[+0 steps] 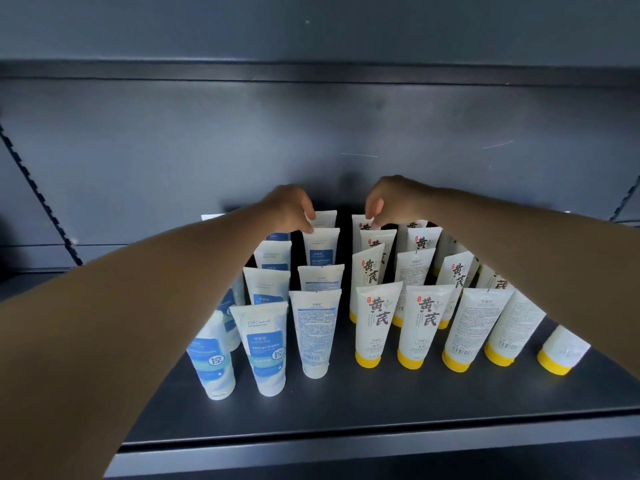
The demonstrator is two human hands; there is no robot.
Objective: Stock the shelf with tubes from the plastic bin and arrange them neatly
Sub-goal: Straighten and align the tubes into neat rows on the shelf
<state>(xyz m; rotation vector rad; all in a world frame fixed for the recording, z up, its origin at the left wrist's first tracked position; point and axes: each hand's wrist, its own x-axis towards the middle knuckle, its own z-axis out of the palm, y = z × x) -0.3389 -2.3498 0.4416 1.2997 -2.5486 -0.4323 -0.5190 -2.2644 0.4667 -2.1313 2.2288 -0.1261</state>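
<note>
Standing cap-down, tubes [377,327] upright; both hands [291,209] pinch rear tops.

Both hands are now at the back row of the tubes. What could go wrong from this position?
1. Both forearms pass low over the front rows. The left forearm is close to the blue-label tubes; a small drop could tip them like dominoes.
2. The left hand and right hand each pinch a back tube's top edge, so pulling could lean it onto its neighbours.
3. The rightmost yellow-capped tube already leans and may fall.
</note>
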